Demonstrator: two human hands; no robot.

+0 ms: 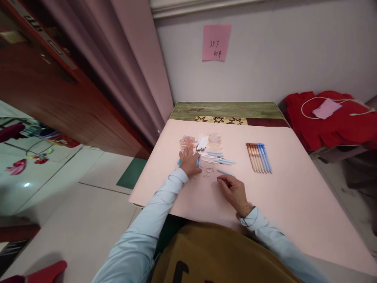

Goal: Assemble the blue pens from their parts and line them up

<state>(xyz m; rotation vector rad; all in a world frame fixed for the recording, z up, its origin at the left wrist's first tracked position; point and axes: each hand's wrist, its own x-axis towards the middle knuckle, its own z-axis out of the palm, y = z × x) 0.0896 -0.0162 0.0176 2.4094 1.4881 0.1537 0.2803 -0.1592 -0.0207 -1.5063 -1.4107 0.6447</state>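
My left hand (190,162) reaches over the pen parts with its fingers spread, and small blue pieces (198,161) show beside it. My right hand (234,192) rests near the table's front, fingers curled together; whatever they may hold is hidden. Just beyond it lies a light-blue pen barrel (226,172). White refills with dark tips (201,144) lie in a bunch behind my left hand. Clear pinkish tubes (187,141) are on their left, pale barrels (215,141) on their right. More blue barrels (225,161) lie between my hands, close to small clear bits (209,170).
Several assembled pens, brown-topped ones (253,157) and blue ones (265,158), form a row at right. Pink paper (294,204) covers the table. Red cloth (330,125) with a white cable is off the right edge. A wooden door (73,94) stands left.
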